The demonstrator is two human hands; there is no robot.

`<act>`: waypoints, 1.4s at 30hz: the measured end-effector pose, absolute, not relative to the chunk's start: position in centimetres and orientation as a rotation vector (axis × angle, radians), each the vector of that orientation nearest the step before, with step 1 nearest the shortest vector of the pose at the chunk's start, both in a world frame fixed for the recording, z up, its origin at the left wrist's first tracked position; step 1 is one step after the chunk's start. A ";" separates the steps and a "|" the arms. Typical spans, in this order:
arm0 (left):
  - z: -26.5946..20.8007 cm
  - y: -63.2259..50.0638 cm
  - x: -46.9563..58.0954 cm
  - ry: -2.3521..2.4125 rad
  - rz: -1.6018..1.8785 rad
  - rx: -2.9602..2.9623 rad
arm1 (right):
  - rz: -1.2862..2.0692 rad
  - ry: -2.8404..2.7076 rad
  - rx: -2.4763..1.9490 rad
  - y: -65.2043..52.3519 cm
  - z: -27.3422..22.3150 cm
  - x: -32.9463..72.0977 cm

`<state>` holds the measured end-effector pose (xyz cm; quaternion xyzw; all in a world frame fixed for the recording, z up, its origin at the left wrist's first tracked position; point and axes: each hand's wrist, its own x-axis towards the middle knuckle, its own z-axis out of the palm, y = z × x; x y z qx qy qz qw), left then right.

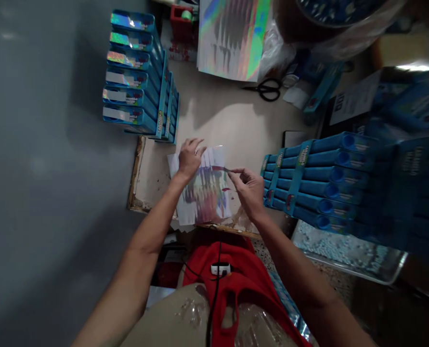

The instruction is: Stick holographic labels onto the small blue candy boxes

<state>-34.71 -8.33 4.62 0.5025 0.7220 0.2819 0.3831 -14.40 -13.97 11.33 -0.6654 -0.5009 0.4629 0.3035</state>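
Observation:
A shiny iridescent sheet (pixel 203 197), marked by pale parallel bands, lies near the table's front edge. My left hand (pixel 189 156) is over its upper left part, fingers bent, with a gap between thumb and forefinger. At the sheet's upper right, my right hand (pixel 248 188) pinches a thin narrow piece (pixel 219 168) between thumb and forefinger. This piece reaches leftward over the sheet; its kind is too small to tell. A reddish reflection of it shows in the glossy surface below.
Blue boxes (pixel 152 111) stand stacked at the left, and banded blue boxes (pixel 308 173) lie at the right. Black-handled scissors (pixel 269 89) rest below more iridescent sheets (pixel 232 43). A clear tray (pixel 344 248) of small pale pieces sits lower right. A grey wall (pixel 48 168) borders the left.

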 end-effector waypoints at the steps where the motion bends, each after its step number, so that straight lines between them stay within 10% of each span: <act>1: 5.3 -8.9 -34.0 1.695 0.781 1.140 | 1.246 -1.289 -1.769 -13.9 12.8 -13.7; 15: 14.6 -9.7 -23.9 1.046 0.963 0.608 | 1.210 -1.161 -1.772 -13.2 23.6 -6.5; 23: 19.2 -6.3 -16.7 1.206 1.035 0.836 | 0.545 -1.376 -2.181 -8.5 25.9 -0.5; 42: 17.0 -1.0 -11.6 1.299 0.908 0.794 | 0.497 -1.553 -2.479 -1.8 22.4 3.0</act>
